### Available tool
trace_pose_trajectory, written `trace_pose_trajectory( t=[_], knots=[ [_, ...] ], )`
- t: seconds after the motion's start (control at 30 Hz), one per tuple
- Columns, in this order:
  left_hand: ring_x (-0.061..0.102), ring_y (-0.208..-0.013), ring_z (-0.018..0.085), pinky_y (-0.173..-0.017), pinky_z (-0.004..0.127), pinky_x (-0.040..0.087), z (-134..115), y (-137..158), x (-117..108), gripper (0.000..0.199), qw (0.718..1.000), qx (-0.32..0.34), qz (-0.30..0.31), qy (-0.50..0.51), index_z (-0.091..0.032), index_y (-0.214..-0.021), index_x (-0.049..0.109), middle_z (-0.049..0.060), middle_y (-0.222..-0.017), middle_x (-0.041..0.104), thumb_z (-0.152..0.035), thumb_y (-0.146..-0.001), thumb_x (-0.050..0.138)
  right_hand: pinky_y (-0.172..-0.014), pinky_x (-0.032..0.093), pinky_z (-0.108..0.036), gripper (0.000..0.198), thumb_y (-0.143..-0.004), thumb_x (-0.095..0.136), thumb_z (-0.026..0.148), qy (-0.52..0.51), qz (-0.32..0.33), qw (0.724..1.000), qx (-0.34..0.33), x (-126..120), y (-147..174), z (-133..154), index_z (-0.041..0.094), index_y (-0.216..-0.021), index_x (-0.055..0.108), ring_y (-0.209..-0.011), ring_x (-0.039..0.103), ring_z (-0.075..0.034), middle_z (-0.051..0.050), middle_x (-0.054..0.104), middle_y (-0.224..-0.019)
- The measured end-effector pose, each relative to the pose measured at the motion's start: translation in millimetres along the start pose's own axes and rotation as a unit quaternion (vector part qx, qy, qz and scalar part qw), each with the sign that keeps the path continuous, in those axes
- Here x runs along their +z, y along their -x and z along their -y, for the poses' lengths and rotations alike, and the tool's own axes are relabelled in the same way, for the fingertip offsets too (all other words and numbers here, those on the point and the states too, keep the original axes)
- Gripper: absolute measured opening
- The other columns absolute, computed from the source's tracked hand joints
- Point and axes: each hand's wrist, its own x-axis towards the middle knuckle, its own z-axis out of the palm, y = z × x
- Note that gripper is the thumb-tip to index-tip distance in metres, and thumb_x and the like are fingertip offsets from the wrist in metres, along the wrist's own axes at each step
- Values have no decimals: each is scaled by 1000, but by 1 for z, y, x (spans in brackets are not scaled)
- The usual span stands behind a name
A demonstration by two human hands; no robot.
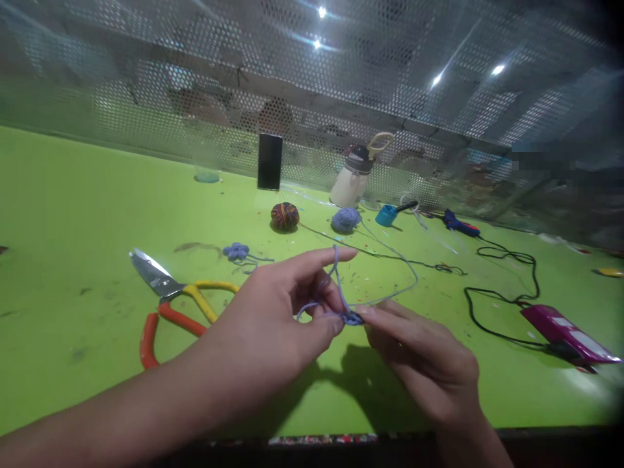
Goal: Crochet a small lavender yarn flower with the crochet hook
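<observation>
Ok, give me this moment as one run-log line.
left hand: pinches purple stitched piece, yarn looped over index finger | right hand: touches its right end | near: scissors, purple flower | beyond: purple yarn ball, bottle

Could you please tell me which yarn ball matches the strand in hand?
The lilac ball in front of the bottle; the other ball, to its left, is multicoloured.

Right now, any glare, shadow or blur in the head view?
Head view, top: lights flare into streaks over the perforated panel; head view, lower middle: soft shadow on the green table below the left hand and right hand; head view, centre: purple yarn piece too soft to read stitches; head view, right: edge darkens.
</observation>
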Motion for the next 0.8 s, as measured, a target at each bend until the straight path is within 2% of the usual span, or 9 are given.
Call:
trace_pose_trajectory(
  t=[0.17, 0.43, 0.63, 0.8],
  knots=[
    [57, -73, 12, -71, 26, 46, 3, -3, 0, 56, 998, -26, 9, 47, -15, -128, 57, -4, -77, 60, -10, -73, 66, -56, 42, -28, 60, -86, 50, -4, 17, -20, 999, 24, -1, 0, 3, 35, -130, 61, -73, 60, -17, -1, 64, -79],
    [56, -70, 12, -69, 27, 44, 3, 2, -1, 48, 999, -25, 3, 31, -16, -123, 58, -4, -74, 60, -9, -75, 63, -54, 43, -29, 56, -88, 52, -1, 23, -28, 999, 38, -1, 3, 1, 37, -127, 63, -70, 61, -17, -1, 65, -76],
    [56, -70, 12, -67, 26, 45, -1, 2, -2, 45, 999, -26, 4, 18, -17, -121, 58, -3, -74, 59, -10, -77, 62, -55, 42, -29, 55, -86, 51, -2, 9, -6, 1000, 9, -1, 1, -1, 31, -128, 63, -69, 60, -18, -3, 64, -79],
    [58, -72, 14, -68, 27, 46, -3, 5, -2, 52, 999, -19, 6, -49, -20, -131, 54, -2, -77, 60, -12, -80, 59, -53, 39, -28, 59, -84, 49, -3, 26, 31, 999, -23, -6, -1, -4, 28, -132, 60, -65, 56, -15, -3, 59, -79]
  ],
)
